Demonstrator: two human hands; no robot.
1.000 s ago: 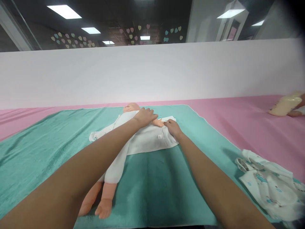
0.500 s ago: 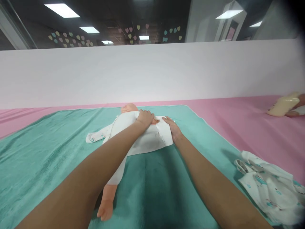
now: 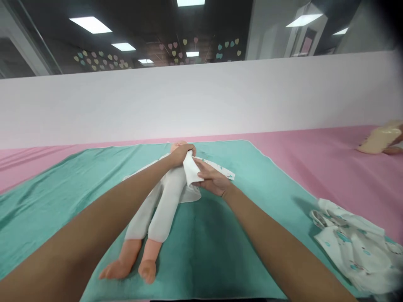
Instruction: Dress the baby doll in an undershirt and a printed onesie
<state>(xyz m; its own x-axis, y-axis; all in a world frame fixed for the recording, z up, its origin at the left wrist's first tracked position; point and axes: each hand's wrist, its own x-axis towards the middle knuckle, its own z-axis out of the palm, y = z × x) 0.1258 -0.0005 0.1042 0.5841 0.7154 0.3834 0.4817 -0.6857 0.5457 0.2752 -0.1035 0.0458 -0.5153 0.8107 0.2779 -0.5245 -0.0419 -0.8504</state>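
A baby doll (image 3: 168, 205) lies on a teal blanket (image 3: 220, 251), its head at the far side and its bare feet toward me. White cloth covers its legs. Under its upper body lies a white baby shirt (image 3: 191, 168), with a printed sleeve (image 3: 224, 170) spread to the right. My left hand (image 3: 185, 154) is closed over the doll's chest at the top edge of a shirt flap; its fingertips are partly hidden. From the right, my right hand (image 3: 215, 178) pinches the lower part of that raised flap between thumb and fingers.
A crumpled white printed cloth (image 3: 355, 247) lies at the right, across the blanket's edge. Farther back, another person's hand (image 3: 396, 142) holds a pale yellow bottle (image 3: 378, 138) over the pink sheet (image 3: 321, 155). A low white wall (image 3: 201, 100) runs along the back.
My right hand has moved left, lifting the shirt flap toward the doll's chest. My left hand has shifted slightly left. Both doll legs now show, and the printed right sleeve has come into view.
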